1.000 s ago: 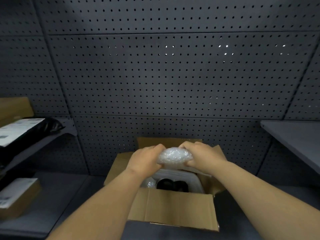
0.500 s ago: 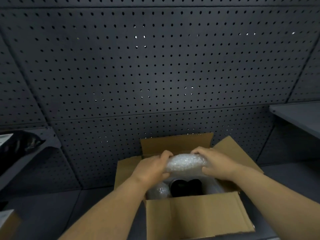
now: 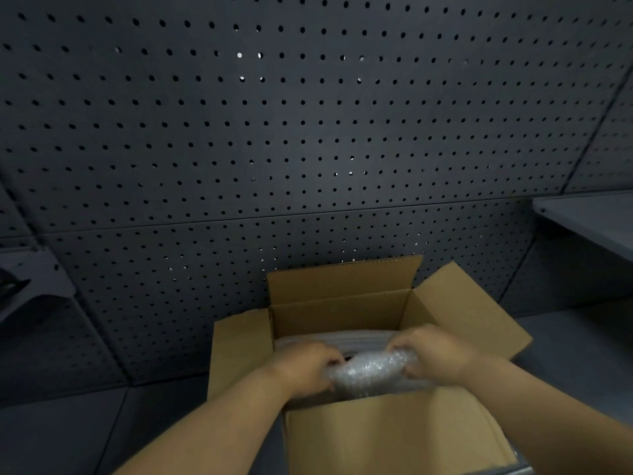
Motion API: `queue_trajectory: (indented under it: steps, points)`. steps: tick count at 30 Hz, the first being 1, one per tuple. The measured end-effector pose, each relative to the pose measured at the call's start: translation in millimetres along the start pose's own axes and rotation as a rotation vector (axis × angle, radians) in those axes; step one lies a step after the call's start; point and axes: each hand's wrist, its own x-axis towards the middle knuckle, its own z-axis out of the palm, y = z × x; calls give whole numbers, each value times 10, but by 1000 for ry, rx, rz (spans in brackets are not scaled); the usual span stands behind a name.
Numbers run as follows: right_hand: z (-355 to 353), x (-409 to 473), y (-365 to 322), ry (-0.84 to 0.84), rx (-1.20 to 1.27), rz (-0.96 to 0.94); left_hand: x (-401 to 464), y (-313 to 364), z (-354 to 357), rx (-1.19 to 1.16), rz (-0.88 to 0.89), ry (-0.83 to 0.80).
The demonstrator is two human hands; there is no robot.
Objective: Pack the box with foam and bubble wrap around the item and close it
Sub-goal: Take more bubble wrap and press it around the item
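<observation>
An open brown cardboard box point(image 3: 342, 310) stands low in the middle, all its flaps spread outward. A crumpled wad of clear bubble wrap point(image 3: 371, 371) sits inside the box mouth. My left hand point(image 3: 305, 366) grips its left end and my right hand point(image 3: 433, 351) grips its right end, both down inside the box. White foam point(image 3: 329, 339) lines the far inner wall behind the wad. The dark item under the wrap is almost wholly hidden.
A dark perforated wall panel point(image 3: 308, 149) rises right behind the box. A grey shelf point(image 3: 589, 217) juts out at the right, and another shelf edge point(image 3: 37, 279) at the left. The box rests on a grey surface point(image 3: 68, 433).
Both hands have lowered the bubble wrap from above the box down into it, and it now covers the dark item. The view has shifted closer and to the left.
</observation>
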Motion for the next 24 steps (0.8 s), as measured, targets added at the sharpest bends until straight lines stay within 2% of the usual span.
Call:
queue_trajectory:
  steps: [11,18,24]
  points:
    - [68,126,30,-279,-1,-43,95,-97,194,-125,-69,-224]
    - [62,226,-18,-403,-59,-38,102,-101,195,-109,-106,-277]
    - [-32,282,-78,-588,238,4,78,-82,135,-193,-118,-310]
